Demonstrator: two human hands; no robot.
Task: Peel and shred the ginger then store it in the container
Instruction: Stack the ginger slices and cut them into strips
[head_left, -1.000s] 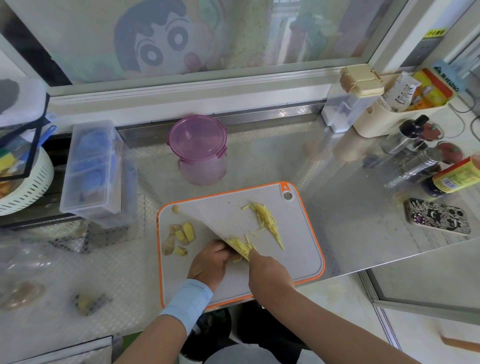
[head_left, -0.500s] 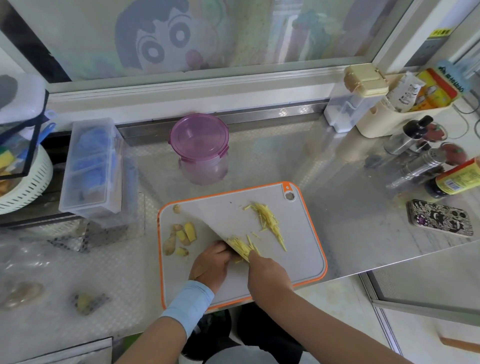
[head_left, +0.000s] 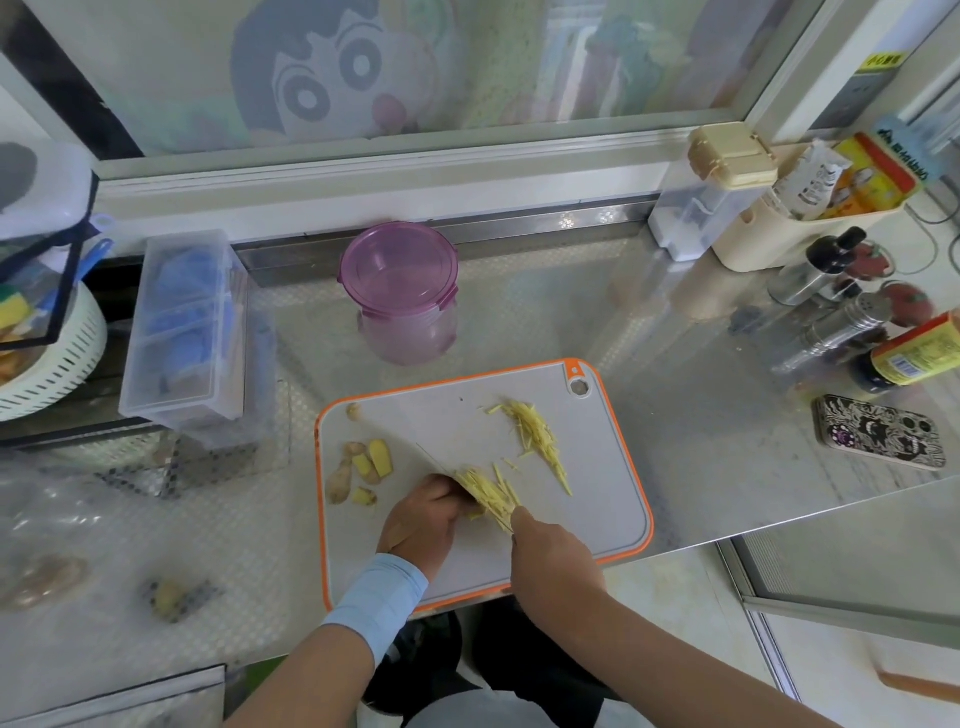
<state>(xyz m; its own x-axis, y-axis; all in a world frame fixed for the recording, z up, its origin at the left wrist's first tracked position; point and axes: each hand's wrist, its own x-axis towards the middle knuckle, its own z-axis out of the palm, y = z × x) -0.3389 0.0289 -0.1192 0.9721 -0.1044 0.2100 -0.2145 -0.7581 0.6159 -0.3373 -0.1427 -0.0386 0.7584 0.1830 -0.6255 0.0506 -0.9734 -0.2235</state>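
Note:
A grey cutting board (head_left: 597, 467) with an orange rim lies on the steel counter. My right hand (head_left: 550, 556) grips the handle of a knife (head_left: 436, 462), whose blade shows as a thin line, edge-on, over the board. My left hand (head_left: 421, 519), fingers curled, holds ginger against the blade's left side. Fresh ginger shreds (head_left: 491, 493) lie along the blade's right side. A longer pile of shreds (head_left: 535, 436) sits further right. Several peeled ginger chunks (head_left: 363, 465) lie at the board's left. The purple container (head_left: 400, 291) stands behind the board with its lid on.
A clear plastic box (head_left: 182, 332) and a white colander (head_left: 47, 364) stand at the left. Metal shakers (head_left: 831, 332), a sauce bottle (head_left: 914, 353) and a phone (head_left: 878, 431) are on the right. Blurred ginger bits (head_left: 171, 597) lie on the counter at the near left.
The knife blade, earlier leaning with its flat side showing, now stands edge-on. Both hands have stayed at the same spot on the board.

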